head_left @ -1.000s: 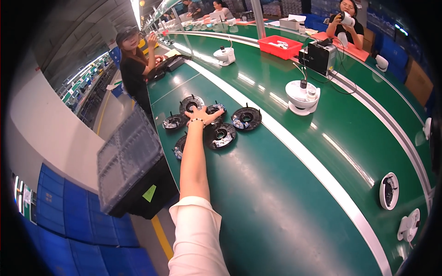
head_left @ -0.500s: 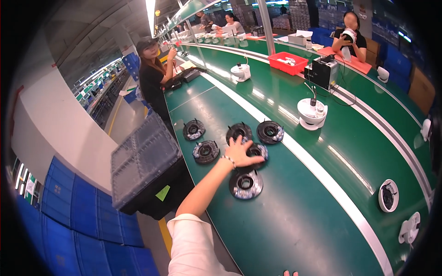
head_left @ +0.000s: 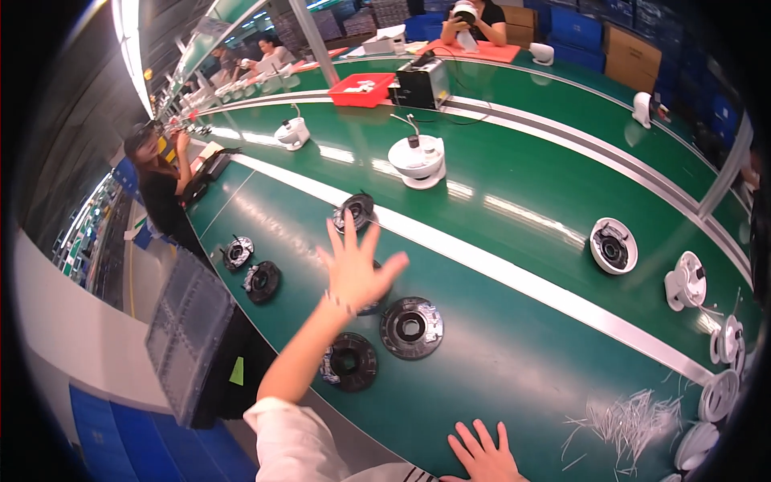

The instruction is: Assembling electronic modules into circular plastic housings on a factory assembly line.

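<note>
Left hand point(head_left: 353, 269) is raised above the green conveyor belt point(head_left: 514, 377), fingers spread wide, gripping nothing. Beneath it lie round black plastic discs with open centre holes: one point(head_left: 411, 328) just right of the wrist, another point(head_left: 348, 362) beside the forearm. Right hand point(head_left: 482, 454) rests flat on the belt's near edge, fingers splayed.

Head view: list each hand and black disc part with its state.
left hand: open, fingers spread, raised over the belt
right hand: flat on the belt edge
black disc part: lying flat
second black disc part: flat, by the forearm
</note>
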The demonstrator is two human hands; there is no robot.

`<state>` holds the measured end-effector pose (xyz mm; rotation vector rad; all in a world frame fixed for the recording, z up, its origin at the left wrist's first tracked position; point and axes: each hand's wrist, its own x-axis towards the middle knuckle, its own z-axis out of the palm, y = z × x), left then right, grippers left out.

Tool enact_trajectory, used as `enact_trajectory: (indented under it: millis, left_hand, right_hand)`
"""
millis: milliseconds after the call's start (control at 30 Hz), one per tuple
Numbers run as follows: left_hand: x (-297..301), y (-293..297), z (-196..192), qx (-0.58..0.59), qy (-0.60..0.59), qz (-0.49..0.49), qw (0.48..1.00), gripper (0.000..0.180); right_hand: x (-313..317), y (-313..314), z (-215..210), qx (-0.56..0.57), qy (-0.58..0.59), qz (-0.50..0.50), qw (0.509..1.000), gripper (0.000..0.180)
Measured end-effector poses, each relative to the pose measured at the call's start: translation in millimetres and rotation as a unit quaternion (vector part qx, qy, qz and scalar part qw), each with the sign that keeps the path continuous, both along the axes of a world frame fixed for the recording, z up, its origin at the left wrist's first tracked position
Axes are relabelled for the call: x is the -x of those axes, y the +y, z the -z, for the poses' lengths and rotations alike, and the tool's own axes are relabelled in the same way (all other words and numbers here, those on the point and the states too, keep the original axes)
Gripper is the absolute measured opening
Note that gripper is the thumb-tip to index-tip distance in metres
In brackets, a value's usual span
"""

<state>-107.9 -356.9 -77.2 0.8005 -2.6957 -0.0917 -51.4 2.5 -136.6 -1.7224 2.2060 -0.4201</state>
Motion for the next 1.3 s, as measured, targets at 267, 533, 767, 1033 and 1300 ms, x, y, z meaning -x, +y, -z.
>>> enact_trajectory:
  millis: [267, 533, 767, 1033, 1300]
  left_hand:
    - [72.3, -126.3, 68.1, -0.093, -0.132, -0.161, 0.974, 0.056]
    - [47.4, -9.1, 23.3, -0.046, -0.099, 0.089, 0.99, 0.051]
    - [-56.0, -169.0, -3.4, 0.148, 0.143, -0.218, 0.954, 0.05]
    - [-155.9, -229.0, 32.2, -0.161, -0.053, -0.469, 0.867, 0.089]
    - [-161.3, -249.4, 48.5, -0.136, -0.054, -0.408, 0.901, 0.077]
  right_hand:
    - [-2.5, 2.5, -0.6, 0.006, -0.051, -0.021, 0.998, 0.077]
    - [3.3, -4.6, -6.0, -0.026, -0.064, -0.021, 0.997, 0.074]
    - [-1.1, -8.2, -4.6, -0.029, -0.027, -0.023, 0.999, 0.059]
    - [-3.7, -12.0, -2.4, -0.056, 0.043, -0.032, 0.997, 0.066]
    - [-3.7, -19.1, -13.9, -0.115, -0.036, -0.017, 0.993, 0.071]
